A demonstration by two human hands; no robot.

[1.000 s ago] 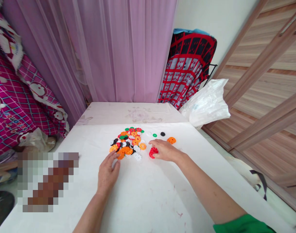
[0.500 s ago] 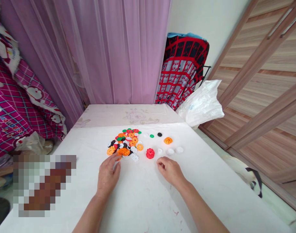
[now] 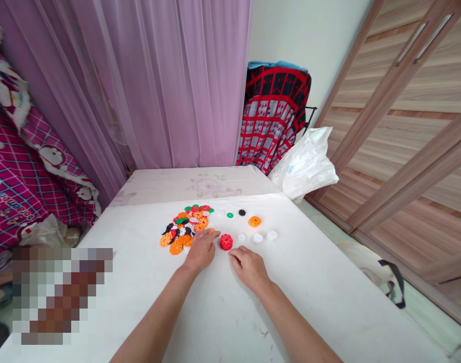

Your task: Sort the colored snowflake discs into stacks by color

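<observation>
My left hand point(image 3: 202, 249) reaches over the right edge of a pile of flower-shaped plastic discs point(image 3: 183, 219), orange, black, white, red and green. Its fingers are stretched out, with the tips near a small stack of red discs point(image 3: 226, 242). Whether they touch any disc underneath cannot be seen. My right hand point(image 3: 249, 267) rests just right of and in front of the red stack, fingers curled together. What its fingertips hold, if anything, is hidden. An orange disc point(image 3: 176, 246) lies at the front of the pile.
Right of the pile sit orange discs point(image 3: 255, 222), a black disc point(image 3: 242, 213), a green disc point(image 3: 230, 215) and several white discs point(image 3: 257, 238). A white plastic bag point(image 3: 306, 164) hangs by the table's point(image 3: 215, 312) far right corner. Wooden wardrobe doors point(image 3: 396, 126) stand at the right.
My left hand has moved right, from the front of the pile toward the red stack. My right hand has come closer to that stack. The view has shifted slightly.
</observation>
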